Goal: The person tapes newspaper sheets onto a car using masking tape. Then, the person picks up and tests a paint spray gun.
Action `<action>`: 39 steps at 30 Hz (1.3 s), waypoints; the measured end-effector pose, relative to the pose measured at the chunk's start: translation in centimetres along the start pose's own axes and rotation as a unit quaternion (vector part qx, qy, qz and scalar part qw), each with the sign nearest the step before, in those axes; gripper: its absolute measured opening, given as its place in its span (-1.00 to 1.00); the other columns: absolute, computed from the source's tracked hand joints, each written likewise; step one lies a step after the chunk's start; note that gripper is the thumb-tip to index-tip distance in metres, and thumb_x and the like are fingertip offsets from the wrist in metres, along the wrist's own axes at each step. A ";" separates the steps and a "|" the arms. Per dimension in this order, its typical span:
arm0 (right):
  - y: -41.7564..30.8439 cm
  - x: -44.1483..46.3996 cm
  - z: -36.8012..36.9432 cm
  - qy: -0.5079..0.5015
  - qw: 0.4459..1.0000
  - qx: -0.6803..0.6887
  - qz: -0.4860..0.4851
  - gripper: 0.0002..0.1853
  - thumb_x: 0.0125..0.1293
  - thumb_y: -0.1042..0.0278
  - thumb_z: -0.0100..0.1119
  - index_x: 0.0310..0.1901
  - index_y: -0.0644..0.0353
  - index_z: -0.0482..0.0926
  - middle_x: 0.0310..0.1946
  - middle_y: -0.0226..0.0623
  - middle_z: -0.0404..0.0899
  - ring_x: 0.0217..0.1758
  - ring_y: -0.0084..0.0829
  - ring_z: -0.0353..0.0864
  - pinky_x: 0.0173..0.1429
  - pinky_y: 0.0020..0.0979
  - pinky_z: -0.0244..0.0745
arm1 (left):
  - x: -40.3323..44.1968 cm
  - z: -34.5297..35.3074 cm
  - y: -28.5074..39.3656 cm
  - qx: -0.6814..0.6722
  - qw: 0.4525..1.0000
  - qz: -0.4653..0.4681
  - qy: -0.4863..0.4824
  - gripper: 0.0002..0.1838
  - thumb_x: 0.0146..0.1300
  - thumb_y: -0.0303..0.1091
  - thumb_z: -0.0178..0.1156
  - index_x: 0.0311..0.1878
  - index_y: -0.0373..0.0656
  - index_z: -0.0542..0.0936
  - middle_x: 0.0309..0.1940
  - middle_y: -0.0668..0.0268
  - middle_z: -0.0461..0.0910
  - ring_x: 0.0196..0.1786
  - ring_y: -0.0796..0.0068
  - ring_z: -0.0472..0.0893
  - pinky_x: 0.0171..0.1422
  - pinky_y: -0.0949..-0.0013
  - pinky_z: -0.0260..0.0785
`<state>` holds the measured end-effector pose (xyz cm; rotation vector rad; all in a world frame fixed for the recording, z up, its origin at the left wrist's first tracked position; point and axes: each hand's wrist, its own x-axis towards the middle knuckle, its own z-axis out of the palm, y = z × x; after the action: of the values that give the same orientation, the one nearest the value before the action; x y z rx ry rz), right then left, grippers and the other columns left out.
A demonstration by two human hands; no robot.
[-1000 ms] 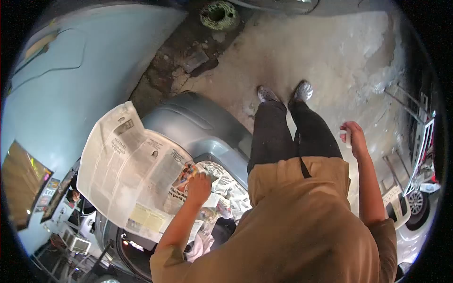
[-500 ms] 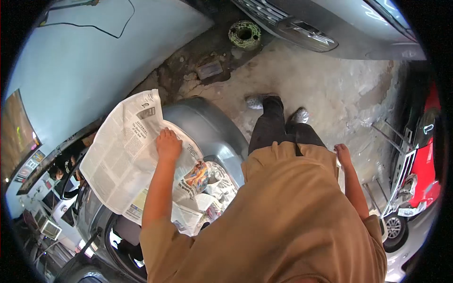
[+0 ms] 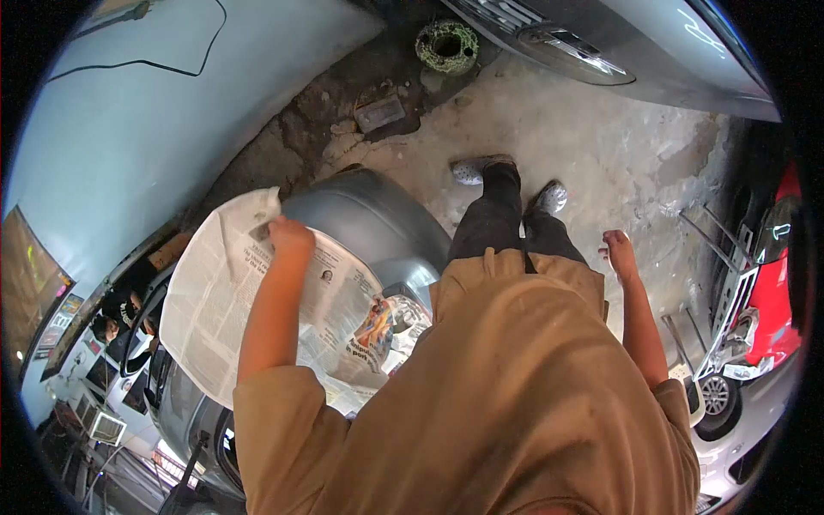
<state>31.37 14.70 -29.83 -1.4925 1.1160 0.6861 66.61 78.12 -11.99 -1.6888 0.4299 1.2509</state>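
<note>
A large newspaper sheet (image 3: 206,292) lies spread over the front of a grey car (image 3: 369,215), its top corner raised. My left hand (image 3: 292,237) is at that upper edge, fingers closed on the paper; the fingertips are partly hidden. More newspaper with a colour picture (image 3: 375,324) lies beneath my forearm, crumpled toward my body. My right hand (image 3: 618,253) hangs away from the car at my right side. Its fingers are loosely bent and apart, and I make out nothing held in them.
A silver car's front (image 3: 592,51) stands ahead, near a round, rough-edged object (image 3: 446,46) and a grey block (image 3: 378,112). At right are a metal frame (image 3: 730,322) and a red vehicle part (image 3: 772,313). Another person (image 3: 120,313) is at far left.
My left hand has gone from resting on the sheet to closing at its upper edge, and the paper has shifted. My right hand has moved slightly forward and its fingers have loosened.
</note>
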 end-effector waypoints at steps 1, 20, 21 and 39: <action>-0.2 -0.3 0.0 0.005 1.000 0.001 0.011 -0.71 0.51 0.15 -0.02 -0.01 0.17 0.56 -0.16 -0.36 0.61 -0.31 -0.43 0.67 -0.24 -0.38 0.50 | -0.5 -0.8 -0.5 -0.030 0.999 -0.008 -0.013 -0.56 0.51 -0.07 -0.07 0.16 0.01 0.73 0.28 0.32 0.60 0.32 0.16 0.46 0.27 -0.10 0.29; -2.9 -3.5 3.0 0.053 0.976 -0.179 -0.110 -0.74 0.39 0.33 0.09 -0.03 0.32 0.61 -0.16 -0.07 0.67 -0.02 -0.13 0.66 0.12 -0.18 0.54 | 2.5 2.8 -10.7 -0.372 0.903 -0.064 -0.207 -0.35 0.47 0.02 -0.17 0.52 -0.07 0.38 0.64 0.16 0.08 0.66 0.04 0.07 0.67 -0.03 0.00; -4.8 -3.5 3.5 0.055 0.966 -0.218 -0.129 -0.73 0.37 0.35 0.10 -0.02 0.32 0.61 -0.12 0.00 0.70 0.01 -0.06 0.68 0.17 -0.14 0.52 | 2.6 2.3 -10.7 -0.338 0.920 -0.073 -0.182 -0.37 0.46 0.00 -0.13 0.49 -0.08 0.42 0.62 0.14 0.13 0.65 0.02 0.10 0.65 -0.06 0.04; -48.4 -17.0 23.7 -0.299 0.738 -0.282 -0.535 -0.60 0.36 0.48 0.29 0.22 0.30 0.51 -0.07 -0.22 0.71 0.02 -0.44 0.69 0.16 -0.36 0.53 | -17.3 -14.8 3.1 -0.890 0.193 0.109 0.398 -0.76 0.37 -0.37 0.30 0.05 -0.23 0.61 -0.16 0.21 0.72 -0.12 0.44 0.72 0.01 0.34 0.56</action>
<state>72.26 40.23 -0.43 -1.8780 -0.5627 0.5807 65.22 59.98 1.94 -4.4537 -0.9351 0.1918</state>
